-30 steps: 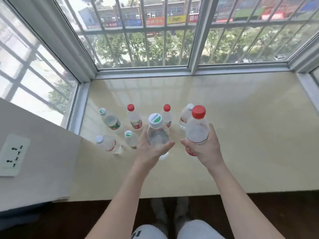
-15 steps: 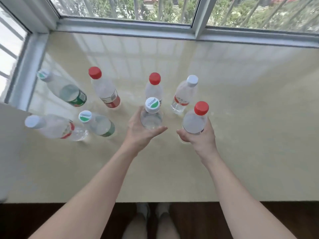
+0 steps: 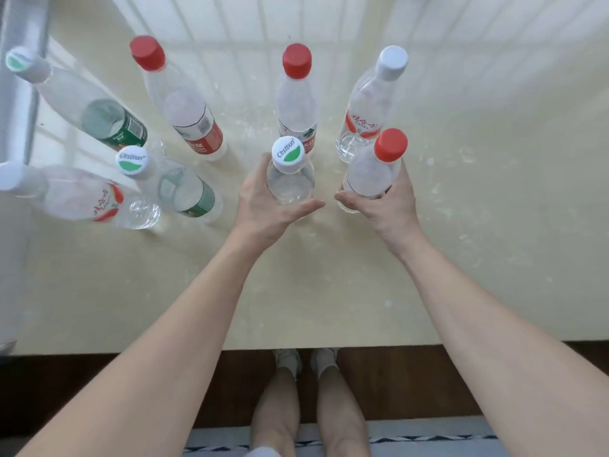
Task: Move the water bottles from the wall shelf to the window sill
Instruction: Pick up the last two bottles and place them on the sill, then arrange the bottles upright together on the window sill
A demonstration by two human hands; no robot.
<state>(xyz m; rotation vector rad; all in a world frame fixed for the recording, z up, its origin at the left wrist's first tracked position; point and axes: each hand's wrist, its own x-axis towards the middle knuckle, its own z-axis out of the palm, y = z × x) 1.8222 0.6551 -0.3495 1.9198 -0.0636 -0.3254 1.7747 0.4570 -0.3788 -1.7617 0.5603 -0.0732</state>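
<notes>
My left hand (image 3: 263, 206) grips a clear bottle with a white-and-green cap (image 3: 288, 174), upright on the beige window sill (image 3: 478, 209). My right hand (image 3: 384, 202) grips a red-capped bottle (image 3: 375, 173) just to its right, also upright on or just above the sill. Behind and to the left stand several more bottles: a red-capped one (image 3: 184, 103), another red-capped one (image 3: 296, 97), a white-capped one (image 3: 369, 103), two green-labelled ones (image 3: 99, 113) (image 3: 178, 186), and a white-capped one at far left (image 3: 82, 196).
The grey window frame (image 3: 19, 80) runs along the sill's left edge. The sill's front edge (image 3: 395, 343) drops to a dark floor, where my legs and feet (image 3: 306, 367) stand. Bare sill stretches to the right of the bottles.
The view has tilted down and closed in on the sill. Both hands have lowered their bottles to the sill in front of the standing group.
</notes>
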